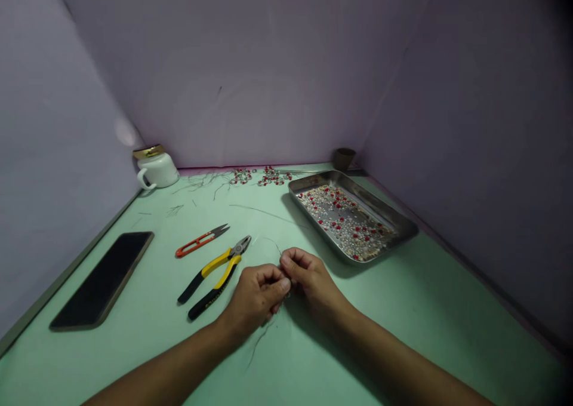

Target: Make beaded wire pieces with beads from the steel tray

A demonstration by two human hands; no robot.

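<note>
My left hand (261, 292) and my right hand (308, 274) meet over the green tabletop, fingertips touching. Both are closed in a pinch on a thin wire (257, 343), whose one end trails below my left hand while another stretch curves up past my right fingertips. What else sits between the fingers is hidden. Left of my hands lie pliers (221, 268) with yellow and black handles, jaws pointing away. Beyond them rest orange-handled thread snips (201, 242). A metal tray (405, 224) of white, clear and red beads stands to the right.
A dark phone (105, 280) lies at the left. At the back are a white mug (159, 172) with a gold lid, beaded pieces (273, 177), loose wire bits (203, 182) and a small brown cup (344, 159). Pale walls enclose three sides.
</note>
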